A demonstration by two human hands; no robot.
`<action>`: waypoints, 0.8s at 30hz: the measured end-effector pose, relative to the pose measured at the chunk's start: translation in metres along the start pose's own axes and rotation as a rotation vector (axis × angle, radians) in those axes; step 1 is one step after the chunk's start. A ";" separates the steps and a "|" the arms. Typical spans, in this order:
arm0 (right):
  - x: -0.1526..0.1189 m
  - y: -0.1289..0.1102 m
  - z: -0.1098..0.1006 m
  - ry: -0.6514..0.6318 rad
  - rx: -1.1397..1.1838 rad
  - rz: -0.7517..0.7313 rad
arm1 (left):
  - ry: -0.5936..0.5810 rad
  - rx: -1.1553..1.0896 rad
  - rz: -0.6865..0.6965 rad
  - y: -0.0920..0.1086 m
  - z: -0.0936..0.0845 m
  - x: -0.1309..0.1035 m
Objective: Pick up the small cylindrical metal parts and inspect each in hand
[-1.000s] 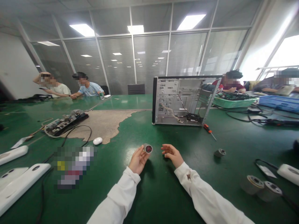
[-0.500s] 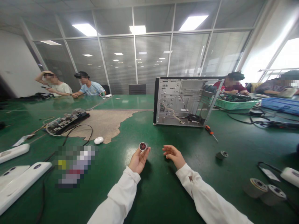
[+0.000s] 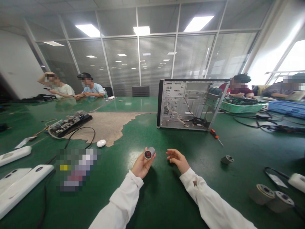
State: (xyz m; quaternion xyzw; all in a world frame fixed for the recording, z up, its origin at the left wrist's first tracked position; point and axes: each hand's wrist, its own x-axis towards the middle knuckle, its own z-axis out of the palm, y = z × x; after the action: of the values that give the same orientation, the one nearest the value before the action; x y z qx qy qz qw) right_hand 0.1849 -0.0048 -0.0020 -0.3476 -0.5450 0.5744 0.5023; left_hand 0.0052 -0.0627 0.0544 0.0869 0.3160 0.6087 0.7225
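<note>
A small grey metal cylinder (image 3: 152, 151) with a dark and red inside end is held in my left hand (image 3: 142, 165), above the green table (image 3: 162, 197). To its right, my right hand (image 3: 178, 159) hovers with fingers apart and slightly curled, holding nothing. An open metal computer case (image 3: 175, 101) stands on its edge beyond my hands, with wires inside. An orange and black screwdriver (image 3: 215, 135) lies beside the case. A similar cylinder (image 3: 227, 159) rests on the table to the right.
Two larger cylinders (image 3: 262, 194) sit at lower right. White power strips (image 3: 23, 187) and cables lie left, near a white oval object (image 3: 101, 143) and a circuit assembly (image 3: 70, 123). Green basket (image 3: 245, 108) and blue basket (image 3: 288, 109) stand back right. Several people sit around the table.
The cylinder in my left hand has turned, so that more of its side shows, and it has shifted slightly right. My right hand has barely moved.
</note>
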 end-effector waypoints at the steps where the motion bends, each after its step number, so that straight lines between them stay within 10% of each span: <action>1: 0.000 0.000 0.000 0.001 0.000 0.001 | -0.010 0.010 0.015 -0.001 0.001 -0.001; 14: 0.000 0.001 -0.001 0.002 -0.003 -0.005 | -0.347 0.297 0.090 -0.007 -0.005 -0.004; 24: -0.001 0.000 0.000 -0.002 -0.037 -0.011 | -0.330 0.455 0.156 -0.010 -0.004 -0.005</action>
State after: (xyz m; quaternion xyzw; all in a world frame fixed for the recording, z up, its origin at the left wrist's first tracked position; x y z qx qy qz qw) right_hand 0.1852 -0.0058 -0.0020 -0.3531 -0.5578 0.5618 0.4985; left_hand 0.0106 -0.0711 0.0480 0.3688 0.3151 0.5535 0.6770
